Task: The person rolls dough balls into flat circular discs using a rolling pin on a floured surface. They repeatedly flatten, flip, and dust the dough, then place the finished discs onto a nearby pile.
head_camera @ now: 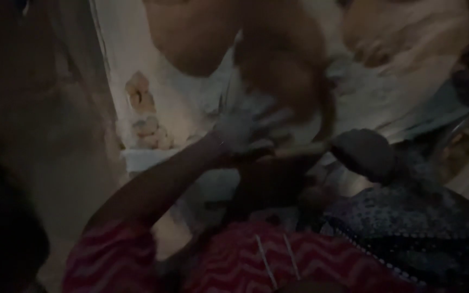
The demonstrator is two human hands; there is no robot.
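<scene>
One arm shows clearly in this dim, blurred view: the left hand (245, 133) is raised from a red zigzag-patterned sleeve (109, 255), its fingers spread open and pressed flat against a large brown, rounded mass (283, 59) that hangs or stands just above it. I cannot tell what the mass is (an animal's flank, a sack, or a clay vessel would all fit the shape), but the open palm sits under its lower edge, which I judge to be a steadying or supporting touch rather than a grip. The right hand is not in view, so its state is unknown.

Behind the brown mass stands a pale wall (164, 103) with chipped patches left of the hand. Right of the brown mass, a second tan shape (408, 32) lies against pale cloth or sheeting. Below and to the right of the mass sits a dark rounded object (362, 152), perhaps a lid or a knob, just beside the fingertips. Further right of the mass, a curved metal rim (462, 130) suggests a bowl or pan; whatever it holds is too dark to make out. Dark blue dotted fabric (408, 228) lies below the mass, beside the red cloth.
</scene>
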